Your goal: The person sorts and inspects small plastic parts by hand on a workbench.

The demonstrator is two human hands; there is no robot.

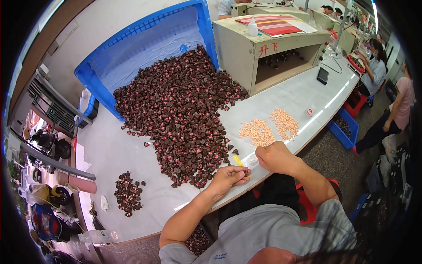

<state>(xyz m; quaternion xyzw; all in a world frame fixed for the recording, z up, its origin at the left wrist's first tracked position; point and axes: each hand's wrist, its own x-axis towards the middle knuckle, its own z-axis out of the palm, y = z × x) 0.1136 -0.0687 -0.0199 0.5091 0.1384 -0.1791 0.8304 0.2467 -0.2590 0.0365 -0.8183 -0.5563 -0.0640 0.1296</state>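
Note:
Over the front edge of the table, my left hand is closed, thumb against the fingers, at the lower end of a yellow strip. What it pinches is too small to make out. My right hand is curled into a fist just to the right, its fingertips hidden. Between the two hands lies a small clear round thing. Beyond my right hand are two piles of small pale-orange pieces. To the left spreads a big heap of dark brown pieces with pink-red marks.
A blue crate lies tipped behind the heap. At the far right stands a cream box-shaped cabinet with a white bottle on top. A smaller dark pile sits at the left. Other people work farther along the bench.

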